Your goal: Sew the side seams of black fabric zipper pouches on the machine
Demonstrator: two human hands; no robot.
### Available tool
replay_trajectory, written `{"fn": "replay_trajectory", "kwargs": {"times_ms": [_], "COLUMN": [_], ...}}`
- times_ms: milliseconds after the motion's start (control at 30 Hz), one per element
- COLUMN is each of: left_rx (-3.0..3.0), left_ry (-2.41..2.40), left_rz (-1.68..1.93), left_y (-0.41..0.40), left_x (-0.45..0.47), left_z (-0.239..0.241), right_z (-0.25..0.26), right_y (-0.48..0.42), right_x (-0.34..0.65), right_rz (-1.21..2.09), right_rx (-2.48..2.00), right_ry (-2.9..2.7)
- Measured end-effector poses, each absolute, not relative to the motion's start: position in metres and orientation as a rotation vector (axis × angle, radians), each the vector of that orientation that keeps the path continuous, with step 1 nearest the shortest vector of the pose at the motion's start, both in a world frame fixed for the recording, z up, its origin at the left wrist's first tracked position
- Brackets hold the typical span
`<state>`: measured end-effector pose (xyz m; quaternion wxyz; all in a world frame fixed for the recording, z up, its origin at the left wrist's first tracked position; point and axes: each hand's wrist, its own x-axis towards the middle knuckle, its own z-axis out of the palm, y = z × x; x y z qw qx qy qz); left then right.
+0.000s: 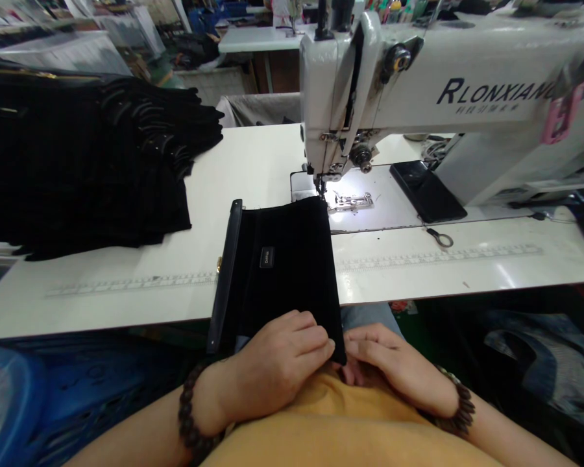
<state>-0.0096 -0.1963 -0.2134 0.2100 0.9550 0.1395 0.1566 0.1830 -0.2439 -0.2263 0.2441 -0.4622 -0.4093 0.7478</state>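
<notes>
A black fabric bag piece lies partly on the white table and hangs over its front edge toward my lap. It has a small dark label, and a stiff black strip with a gold-coloured clasp runs along its left side. Its far right corner sits at the needle of the sewing machine. My left hand is closed with curled fingers on the near edge of the piece. At the near right corner, my right hand has its fingers pressed together; what lies between them is hidden.
The sewing machine spans the right side, with pink-handled snippers on its arm. A black phone and a small ring-ended tool lie nearby. Black fabric pieces are stacked at left. A blue basket stands below.
</notes>
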Motion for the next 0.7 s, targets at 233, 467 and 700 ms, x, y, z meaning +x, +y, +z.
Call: {"fn": "replay_trajectory", "kwargs": {"times_ms": [233,467,700], "left_rx": [2.754,2.86,2.849], "left_ry": [0.385,0.27,0.273], "left_rz": [0.426,0.721,0.768], "left_y": [-0.196,-0.194,-0.194], "left_x": [-0.009,-0.012,-0.005], "left_z": [-0.21,-0.197,-0.182], "right_z": [-0.226,-0.224,-0.194], "right_y": [-0.244,-0.246,-0.245], "right_x": [0.18,0.179,0.197], "right_rz": [2.102,2.076,0.299], "right_rx": [-1.238,-1.094,-1.123], "right_ry": [-1.02,-1.056,-2.141]}}
